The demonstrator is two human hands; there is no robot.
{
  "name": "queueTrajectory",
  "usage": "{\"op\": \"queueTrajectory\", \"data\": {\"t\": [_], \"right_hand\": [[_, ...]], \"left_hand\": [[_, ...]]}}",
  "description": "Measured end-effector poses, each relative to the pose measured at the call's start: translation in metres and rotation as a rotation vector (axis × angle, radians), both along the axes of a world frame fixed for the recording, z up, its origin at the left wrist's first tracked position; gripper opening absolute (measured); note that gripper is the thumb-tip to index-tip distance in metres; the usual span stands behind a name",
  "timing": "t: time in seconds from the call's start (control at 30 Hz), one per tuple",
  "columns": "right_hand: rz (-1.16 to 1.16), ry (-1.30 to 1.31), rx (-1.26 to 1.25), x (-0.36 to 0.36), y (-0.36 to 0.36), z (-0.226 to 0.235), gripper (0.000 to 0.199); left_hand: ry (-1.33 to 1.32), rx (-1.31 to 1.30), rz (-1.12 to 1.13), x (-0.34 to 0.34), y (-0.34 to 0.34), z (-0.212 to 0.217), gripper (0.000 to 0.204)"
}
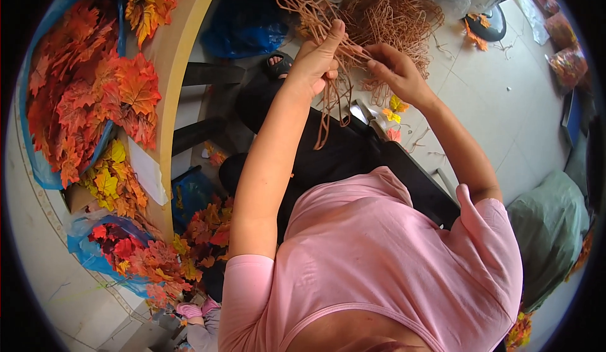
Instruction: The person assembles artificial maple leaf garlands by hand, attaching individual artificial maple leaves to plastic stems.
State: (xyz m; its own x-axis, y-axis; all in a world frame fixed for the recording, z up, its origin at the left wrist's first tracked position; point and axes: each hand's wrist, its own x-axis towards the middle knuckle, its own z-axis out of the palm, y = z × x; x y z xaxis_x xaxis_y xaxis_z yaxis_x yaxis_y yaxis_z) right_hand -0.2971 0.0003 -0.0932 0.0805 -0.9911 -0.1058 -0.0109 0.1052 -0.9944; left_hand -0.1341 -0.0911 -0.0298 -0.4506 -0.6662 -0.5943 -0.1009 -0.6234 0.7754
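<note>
A pink shirt (379, 251) fills the lower middle, nearest the camera. At upper centre, the left hand (314, 67) is wrapped around a bunch of thin brown stems (347, 49); the right hand (401, 73) has its fingertips bent in at the strands — whether they pinch one, I cannot tell. The work looks only part done: one bunch is in hand, while a large tangled heap (398, 21) lies beyond. Farther out, red-orange leaves (76, 93) crowd the upper left — and a grey-green bag (546, 232) sits lower right.
</note>
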Motion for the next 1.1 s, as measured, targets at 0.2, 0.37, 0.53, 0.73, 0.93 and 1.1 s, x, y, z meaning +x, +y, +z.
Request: {"op": "queueTrajectory", "data": {"t": [0.2,0.37,0.53,0.73,0.93,1.1], "right_hand": [[-0.457,-0.148,0.025,-0.034,-0.005,-0.026,0.020],[-0.461,-0.015,0.036,-0.096,-0.001,-0.074,0.026],[-0.515,0.104,-0.045,-0.115,-0.016,-0.089,0.026],[-0.423,0.758,-0.199,-0.122,-0.061,-0.122,0.020],[-0.318,1.142,-0.160,-0.132,-0.091,-0.148,0.050],[-0.234,-0.379,0.087,-0.021,-0.111,0.022,0.046]], "left_hand": [[-0.191,0.158,-0.068,0.030,-0.021,-0.029,0.054],[-0.064,0.353,0.275,0.057,-0.028,-0.056,0.012],[0.004,0.351,0.378,0.087,-0.034,-0.060,0.013],[0.216,0.243,0.375,0.076,-0.019,-0.040,0.024],[0.394,0.112,0.143,0.050,0.001,-0.008,0.027],[0.325,-0.142,0.023,0.046,0.018,0.022,0.029]]}}
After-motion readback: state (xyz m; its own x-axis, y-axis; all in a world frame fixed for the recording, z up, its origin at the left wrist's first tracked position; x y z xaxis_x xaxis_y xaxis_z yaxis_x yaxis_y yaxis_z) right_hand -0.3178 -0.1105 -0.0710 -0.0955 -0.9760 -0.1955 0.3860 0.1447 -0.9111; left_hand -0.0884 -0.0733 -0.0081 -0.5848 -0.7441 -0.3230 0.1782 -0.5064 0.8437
